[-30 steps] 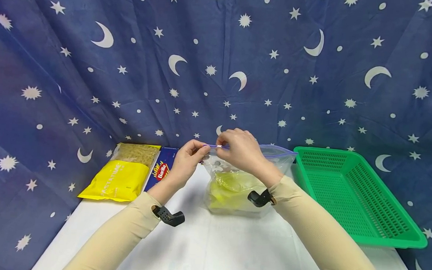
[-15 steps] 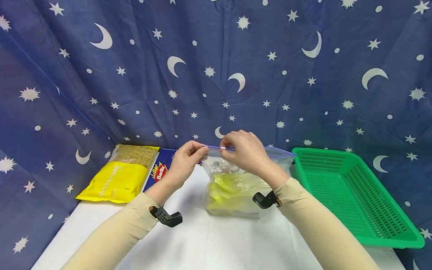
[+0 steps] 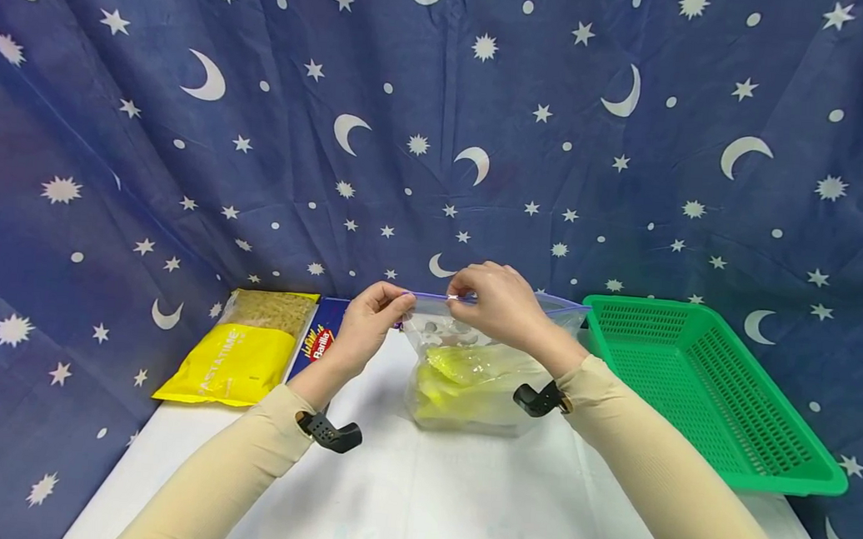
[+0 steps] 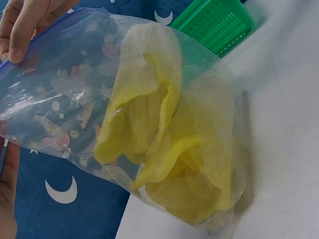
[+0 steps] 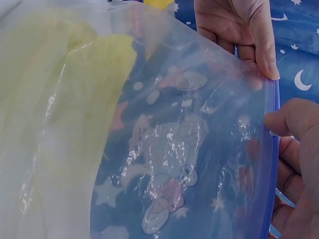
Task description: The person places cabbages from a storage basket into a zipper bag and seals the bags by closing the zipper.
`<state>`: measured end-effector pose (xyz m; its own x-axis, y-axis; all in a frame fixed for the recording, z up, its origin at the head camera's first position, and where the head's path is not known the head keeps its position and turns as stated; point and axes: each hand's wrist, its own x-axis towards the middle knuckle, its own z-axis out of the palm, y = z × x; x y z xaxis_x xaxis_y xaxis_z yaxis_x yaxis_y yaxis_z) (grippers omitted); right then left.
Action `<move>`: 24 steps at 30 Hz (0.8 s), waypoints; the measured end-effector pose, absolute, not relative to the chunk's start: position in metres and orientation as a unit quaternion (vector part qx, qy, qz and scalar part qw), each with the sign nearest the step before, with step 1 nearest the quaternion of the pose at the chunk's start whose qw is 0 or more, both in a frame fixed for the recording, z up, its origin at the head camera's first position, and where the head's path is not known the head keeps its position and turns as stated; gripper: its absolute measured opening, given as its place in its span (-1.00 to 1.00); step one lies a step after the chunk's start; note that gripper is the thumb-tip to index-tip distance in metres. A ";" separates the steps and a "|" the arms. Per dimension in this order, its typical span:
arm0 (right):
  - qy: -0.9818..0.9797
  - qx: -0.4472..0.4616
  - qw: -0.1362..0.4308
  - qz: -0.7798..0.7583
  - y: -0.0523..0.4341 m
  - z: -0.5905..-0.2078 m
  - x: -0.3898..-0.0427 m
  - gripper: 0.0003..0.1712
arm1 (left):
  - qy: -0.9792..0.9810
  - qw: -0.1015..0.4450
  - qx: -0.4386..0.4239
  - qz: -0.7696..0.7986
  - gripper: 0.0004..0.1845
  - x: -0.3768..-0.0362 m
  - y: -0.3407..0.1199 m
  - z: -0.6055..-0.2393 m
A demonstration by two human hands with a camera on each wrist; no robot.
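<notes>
You see clear zip bag (image 3: 470, 364) w/ blue seal strip, pale yellow contents. Left of bag: yellow pasta pack (image 3: 241, 348), blue box (image 3: 319, 337). Right: green basket (image 3: 701, 389). Behind: navy cloth (image 3: 261, 124), white moons/stars.

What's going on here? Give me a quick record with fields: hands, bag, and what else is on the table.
left hand: pinches the bag's top left corner
right hand: pinches the slider on the blue zip strip
bag: clear, upright, yellow leafy contents
left of bag: yellow pasta packet, blue pasta box
right of bag: green basket
</notes>
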<state>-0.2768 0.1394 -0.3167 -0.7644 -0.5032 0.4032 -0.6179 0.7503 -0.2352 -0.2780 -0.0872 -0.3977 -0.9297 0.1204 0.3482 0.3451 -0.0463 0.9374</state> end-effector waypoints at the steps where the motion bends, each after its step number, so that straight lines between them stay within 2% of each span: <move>1: -0.921 0.305 0.159 0.180 0.140 -0.317 -0.277 -0.94 | -0.687 0.080 -0.168 -0.702 -0.75 -0.278 -0.087 -0.398; 24: -0.922 0.306 0.151 0.181 0.170 -0.319 -0.275 -0.95 | -0.690 0.083 -0.167 -0.700 -0.79 -0.281 -0.091 -0.400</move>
